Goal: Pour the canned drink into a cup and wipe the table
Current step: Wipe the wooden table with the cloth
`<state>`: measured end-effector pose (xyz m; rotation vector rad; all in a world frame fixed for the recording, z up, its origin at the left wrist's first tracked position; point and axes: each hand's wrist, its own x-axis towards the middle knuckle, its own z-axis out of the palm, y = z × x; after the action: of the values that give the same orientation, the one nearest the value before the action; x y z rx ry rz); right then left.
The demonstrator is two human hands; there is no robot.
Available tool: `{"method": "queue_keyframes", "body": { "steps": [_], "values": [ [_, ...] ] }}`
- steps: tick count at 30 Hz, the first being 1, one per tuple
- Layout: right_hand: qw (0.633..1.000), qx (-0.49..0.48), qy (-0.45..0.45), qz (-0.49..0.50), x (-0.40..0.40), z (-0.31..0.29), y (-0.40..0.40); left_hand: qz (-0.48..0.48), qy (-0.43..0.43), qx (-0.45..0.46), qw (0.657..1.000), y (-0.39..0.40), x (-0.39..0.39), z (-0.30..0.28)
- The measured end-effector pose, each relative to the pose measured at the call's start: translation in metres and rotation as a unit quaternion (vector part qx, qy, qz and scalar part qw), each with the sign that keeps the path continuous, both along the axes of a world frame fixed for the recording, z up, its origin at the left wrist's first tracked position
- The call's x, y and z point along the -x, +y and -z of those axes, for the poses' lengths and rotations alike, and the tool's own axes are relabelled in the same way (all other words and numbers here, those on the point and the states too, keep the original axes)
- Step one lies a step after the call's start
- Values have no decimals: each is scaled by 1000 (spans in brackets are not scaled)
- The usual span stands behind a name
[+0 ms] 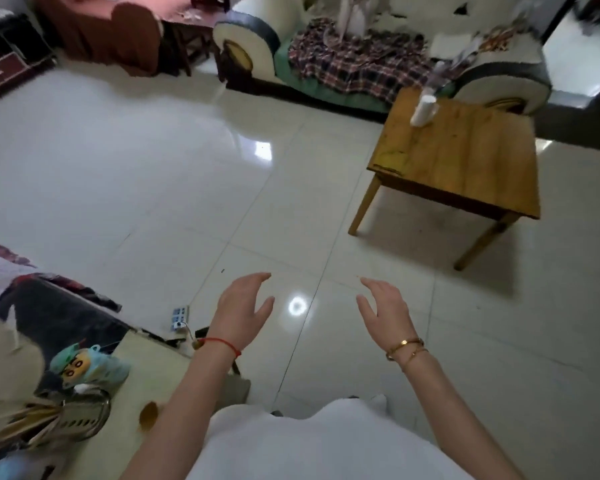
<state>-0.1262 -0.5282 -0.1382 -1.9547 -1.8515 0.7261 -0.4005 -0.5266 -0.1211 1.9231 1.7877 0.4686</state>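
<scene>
Standing at the far left corner of the wooden table [465, 161] is a white cup [424, 110]. Left hand [245, 306] and right hand [383, 306] are held empty, fingers relaxed.

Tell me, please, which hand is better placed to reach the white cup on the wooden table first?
The right hand, probably. Both hands are open and empty, but the wooden table and white cup lie ahead on the right side; the left hand would need to cross over.
</scene>
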Motion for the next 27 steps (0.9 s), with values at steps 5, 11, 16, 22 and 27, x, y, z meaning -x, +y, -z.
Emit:
{"method": "queue_keyframes", "body": {
  "steps": [5,11,16,22,27],
  "values": [
    [995,-6,-1,96,-117,-11,-8,94,-12,-17,995,43,-122,-8],
    [982,-28,-22,184,-256,-23,-15,176,-17,-35,984,82,-266,-17],
    [965,-43,-37,257,-340,-26,-14,236,-10,-36,971,109,-364,-23],
    [949,-42,-35,310,-410,-24,-12,297,7,-26,955,142,-465,-26],
    [931,-42,-43,361,-473,-13,0,356,13,-24,934,178,-549,-18]
  ]
}}
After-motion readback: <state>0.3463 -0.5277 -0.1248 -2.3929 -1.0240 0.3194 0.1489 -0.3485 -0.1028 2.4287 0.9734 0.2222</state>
